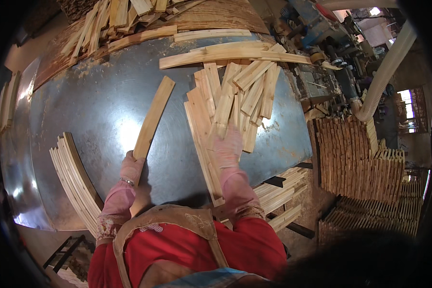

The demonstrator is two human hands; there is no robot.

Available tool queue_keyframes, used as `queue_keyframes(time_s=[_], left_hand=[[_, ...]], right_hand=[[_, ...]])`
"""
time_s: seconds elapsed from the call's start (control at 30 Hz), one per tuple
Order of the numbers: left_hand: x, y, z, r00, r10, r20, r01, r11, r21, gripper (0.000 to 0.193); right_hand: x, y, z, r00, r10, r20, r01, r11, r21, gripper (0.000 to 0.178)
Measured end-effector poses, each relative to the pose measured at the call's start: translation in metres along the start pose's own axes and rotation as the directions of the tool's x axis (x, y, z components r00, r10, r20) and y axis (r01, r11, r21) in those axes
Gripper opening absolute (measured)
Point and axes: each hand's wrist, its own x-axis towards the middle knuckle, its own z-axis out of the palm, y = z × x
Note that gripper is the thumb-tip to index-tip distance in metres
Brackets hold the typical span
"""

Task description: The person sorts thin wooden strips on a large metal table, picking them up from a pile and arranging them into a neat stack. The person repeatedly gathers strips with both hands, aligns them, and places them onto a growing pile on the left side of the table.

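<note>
My left hand (131, 166), in a pink glove, grips the near end of a long wooden slat (153, 117) that lies diagonally on the grey metal table (96, 105). A loose heap of short wooden slats (233, 98) covers the table's right half, and my right hand (228, 146), also gloved in pink, lies flat on its near end with the fingers spread. To the left of my left hand, a neat row of slats (74, 180) stands on edge at the table's near corner.
Longer boards (225, 55) lie across the far side of the table, with more offcuts (115, 19) piled behind. Stacked slats (360, 163) fill the floor at right. A pale hose (386, 72) and machinery (321, 33) stand at the back right.
</note>
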Motion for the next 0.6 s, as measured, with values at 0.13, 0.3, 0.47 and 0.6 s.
queue_keyframes(time_s=[0.13, 0.3, 0.47, 0.6], left_hand=[[-0.057, -0.018, -0.017, 0.996, -0.095, 0.002, 0.09, 0.933, -0.349, 0.048], [-0.146, -0.175, -0.004, 0.87, -0.201, -0.45, 0.176, 0.98, -0.097, 0.036], [-0.191, -0.237, -0.042, 0.744, -0.344, -0.573, 0.559, 0.79, 0.252, 0.068], [-0.191, -0.211, -0.059, 0.815, -0.451, -0.364, 0.575, 0.714, 0.4, 0.105]], right_hand=[[-0.012, 0.098, 0.042, 0.986, 0.157, 0.045, -0.156, 0.987, -0.042, 0.065], [-0.032, 0.109, 0.041, 0.987, 0.112, 0.118, -0.131, 0.978, 0.163, 0.064], [-0.044, 0.131, 0.015, 0.959, 0.219, 0.177, -0.268, 0.906, 0.327, 0.056], [-0.082, 0.14, -0.025, 0.966, 0.205, 0.157, -0.255, 0.662, 0.705, 0.045]])
